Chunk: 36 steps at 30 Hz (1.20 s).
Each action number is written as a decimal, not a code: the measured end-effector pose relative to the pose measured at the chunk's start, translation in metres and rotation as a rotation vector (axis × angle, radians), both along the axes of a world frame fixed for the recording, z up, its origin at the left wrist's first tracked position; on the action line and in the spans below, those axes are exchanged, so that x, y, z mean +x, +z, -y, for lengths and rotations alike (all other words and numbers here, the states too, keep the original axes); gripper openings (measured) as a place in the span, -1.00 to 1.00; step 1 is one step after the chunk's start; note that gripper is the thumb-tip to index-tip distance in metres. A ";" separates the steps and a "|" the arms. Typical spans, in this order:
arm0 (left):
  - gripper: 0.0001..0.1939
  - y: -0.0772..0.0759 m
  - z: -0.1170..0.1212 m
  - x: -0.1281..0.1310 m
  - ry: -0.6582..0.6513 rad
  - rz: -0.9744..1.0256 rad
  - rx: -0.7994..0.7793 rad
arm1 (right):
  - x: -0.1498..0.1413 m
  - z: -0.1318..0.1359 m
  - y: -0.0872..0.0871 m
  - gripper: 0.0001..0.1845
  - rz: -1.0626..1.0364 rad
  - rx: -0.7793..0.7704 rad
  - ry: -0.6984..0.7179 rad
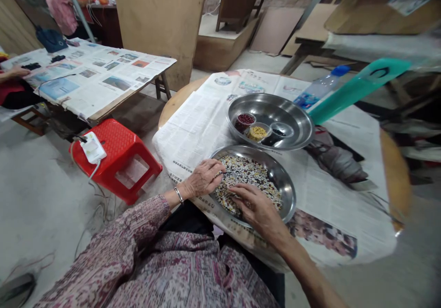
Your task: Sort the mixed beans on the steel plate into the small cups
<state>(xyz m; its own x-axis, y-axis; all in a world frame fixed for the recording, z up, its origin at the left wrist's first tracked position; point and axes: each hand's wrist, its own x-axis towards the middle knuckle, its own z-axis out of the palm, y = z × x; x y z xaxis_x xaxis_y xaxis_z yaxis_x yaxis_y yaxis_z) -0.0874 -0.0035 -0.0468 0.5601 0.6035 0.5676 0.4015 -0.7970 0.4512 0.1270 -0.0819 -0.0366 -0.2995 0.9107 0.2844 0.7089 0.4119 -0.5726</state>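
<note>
Mixed grains [248, 172] in the near bowl [289, 193] on the tabletop [196, 128] should prove light, hard and slippery, best pinched singly; left grip [205, 178] and right grip [257, 207] curl loosely there, whether holding any unclear

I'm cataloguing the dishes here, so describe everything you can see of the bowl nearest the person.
The near bowl is round, shallow and shiny, apparently metal. It sits upright on newspaper, just before the far bowl. Mixed white, yellow and dark grains cover much of its floor; its right wall is bare. The left hand overlaps its left rim, the right hand its near side; rim contact is unclear.
</note>
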 end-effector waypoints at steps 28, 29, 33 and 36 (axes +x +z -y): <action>-0.79 0.002 0.001 -0.001 -0.003 0.006 -0.005 | -0.029 -0.050 -0.002 -0.52 0.421 0.152 0.151; -0.79 0.003 0.001 -0.001 -0.004 -0.005 -0.008 | -0.019 -0.045 -0.003 -0.52 0.434 0.172 0.152; -0.79 0.004 0.000 -0.002 0.003 -0.041 -0.020 | 0.029 -0.033 -0.011 -0.58 0.453 0.211 -0.112; -0.78 0.005 0.000 -0.002 0.008 -0.036 -0.015 | 0.046 -0.026 -0.017 -0.62 0.438 0.205 -0.246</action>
<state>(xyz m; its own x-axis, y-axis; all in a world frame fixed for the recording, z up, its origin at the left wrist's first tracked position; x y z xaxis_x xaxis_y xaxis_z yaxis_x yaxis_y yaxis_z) -0.0894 -0.0039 -0.0420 0.5749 0.6165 0.5380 0.4243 -0.7868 0.4481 0.1734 -0.0558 -0.0533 -0.2153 0.9078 0.3600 0.9527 0.2762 -0.1268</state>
